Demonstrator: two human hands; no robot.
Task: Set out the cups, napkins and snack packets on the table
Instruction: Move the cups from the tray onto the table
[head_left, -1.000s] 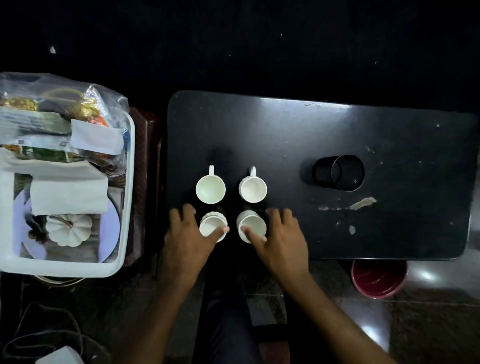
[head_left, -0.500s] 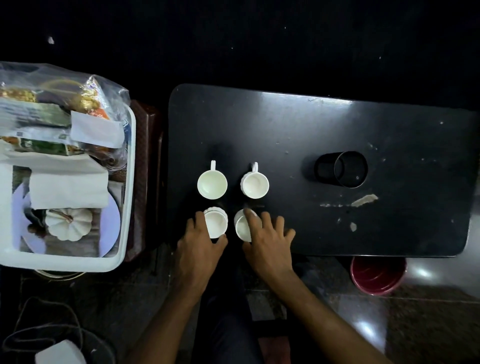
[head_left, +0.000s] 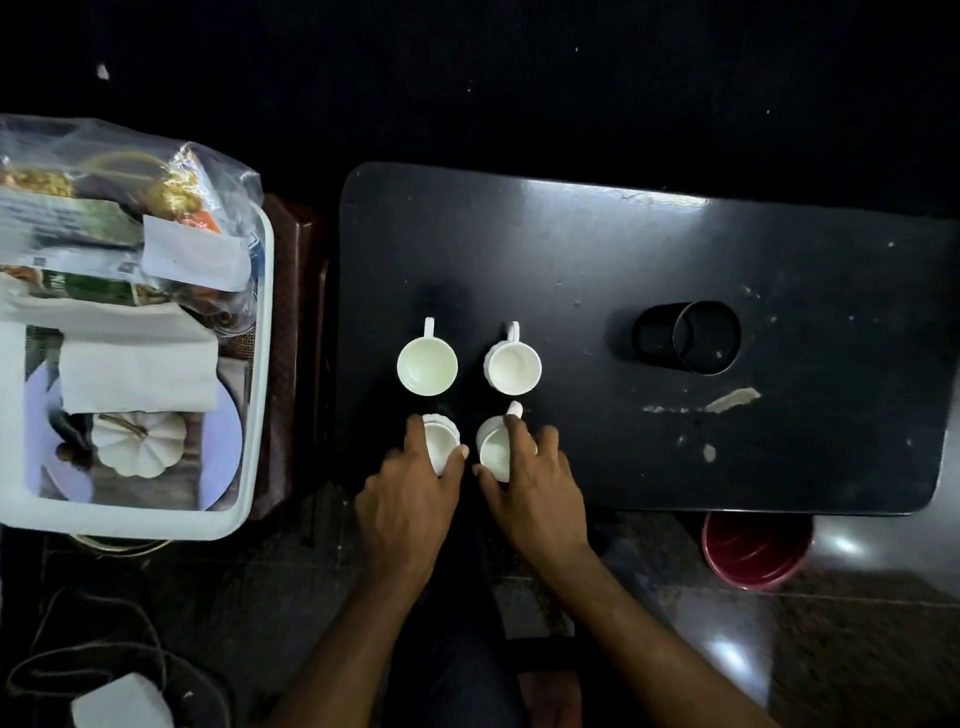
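We see four cups (head_left: 427, 365) on the table (head_left: 571, 249), two behind two. A tub (head_left: 261, 364) with napkins (head_left: 137, 376) lies to their left, a pot (head_left: 696, 338) to their right.

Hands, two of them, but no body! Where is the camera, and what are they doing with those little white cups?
The camera sits on the person's head and looks down, so you see only their arms. The left hand grips the near left cup; the right hand grips the near right cup. Two more cups stand behind on the black table, with a black holder farther right. Napkins and snack packets wait in the white tub at the left.
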